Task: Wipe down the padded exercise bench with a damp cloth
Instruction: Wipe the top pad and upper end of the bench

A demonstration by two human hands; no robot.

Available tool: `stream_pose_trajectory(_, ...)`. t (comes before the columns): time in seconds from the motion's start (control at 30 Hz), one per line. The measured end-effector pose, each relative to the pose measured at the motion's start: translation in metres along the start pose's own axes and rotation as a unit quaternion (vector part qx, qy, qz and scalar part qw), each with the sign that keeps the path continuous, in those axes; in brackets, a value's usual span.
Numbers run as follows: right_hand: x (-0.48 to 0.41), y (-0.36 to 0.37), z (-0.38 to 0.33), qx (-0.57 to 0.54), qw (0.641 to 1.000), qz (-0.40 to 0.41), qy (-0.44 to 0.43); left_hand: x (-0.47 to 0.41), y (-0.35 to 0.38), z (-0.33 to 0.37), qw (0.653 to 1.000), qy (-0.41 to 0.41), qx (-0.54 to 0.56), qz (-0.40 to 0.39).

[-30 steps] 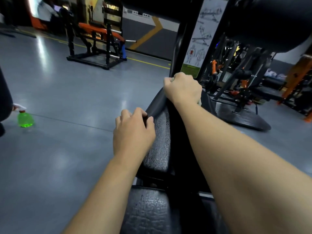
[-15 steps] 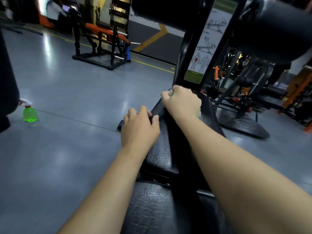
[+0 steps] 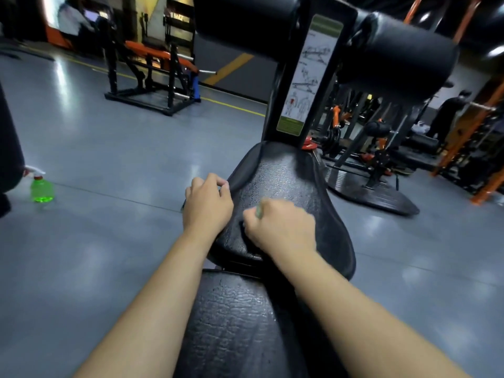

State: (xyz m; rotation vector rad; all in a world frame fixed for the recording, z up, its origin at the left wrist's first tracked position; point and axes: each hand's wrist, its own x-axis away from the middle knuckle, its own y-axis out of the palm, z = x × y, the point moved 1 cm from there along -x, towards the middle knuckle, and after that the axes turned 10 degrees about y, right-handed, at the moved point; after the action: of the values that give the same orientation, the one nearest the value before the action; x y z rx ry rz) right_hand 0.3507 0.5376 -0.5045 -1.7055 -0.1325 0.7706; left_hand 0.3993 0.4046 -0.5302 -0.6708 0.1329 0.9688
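Right hand: the right hand (image 3: 283, 227) is curled into a fist, knuckles up, resting on the near half of the seat pad (image 3: 289, 181); it is a little blurred.
Cloth: the cloth (image 3: 258, 211) is bunched inside that fist. Only a pale green sliver shows at the thumb side, and the rest is hidden under the palm against the pad.
Left hand: the left hand (image 3: 207, 205) sits just beside the right one, with its fingers bent over the left rim of the seat pad, gripping the edge.
Seat pad: black, textured and glossy in patches, it widens towards the person and narrows at the upright post.
Back pad: the back pad (image 3: 234, 323) lies nearer the camera between the two forearms, split from the seat pad by a narrow gap.
Post: an instruction sticker (image 3: 308, 77) runs down it, with black roller pads (image 3: 403, 50) at either side of its top.
Floor: the grey floor (image 3: 109, 159) carries a green spray bottle (image 3: 41, 189) standing upright, well apart to the left.
Background: an orange bench machine (image 3: 152, 75) stands at the far left and a person in dark clothes (image 3: 447, 113) at the far right.
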Motion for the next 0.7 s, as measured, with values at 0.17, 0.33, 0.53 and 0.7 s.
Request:
stream_pose_trajectory(0.17, -0.108, 0.009, -0.011, -0.048, 0.997, 0.04, 0.052, -0.004, 0.005, -0.006, 0.999, 0.024, -0.021, 0.002)
stream_pose_trajectory(0.33, -0.199, 0.021, -0.034, -0.049, 0.993, 0.064, 0.084, -0.007, 0.005, -0.004, 0.998, 0.033, -0.044, -0.005)
stream_pose_trajectory(0.53, -0.243, 0.031, -0.048, -0.004, 0.994, 0.073, 0.076, -0.01, 0.006, -0.006, 0.998, 0.036, -0.043, -0.002)
stream_pose_trajectory(0.7, -0.2, 0.026, -0.048, -0.025, 0.991, 0.093, 0.089, -0.01, 0.006, -0.007, 0.999, 0.028, -0.018, -0.003)
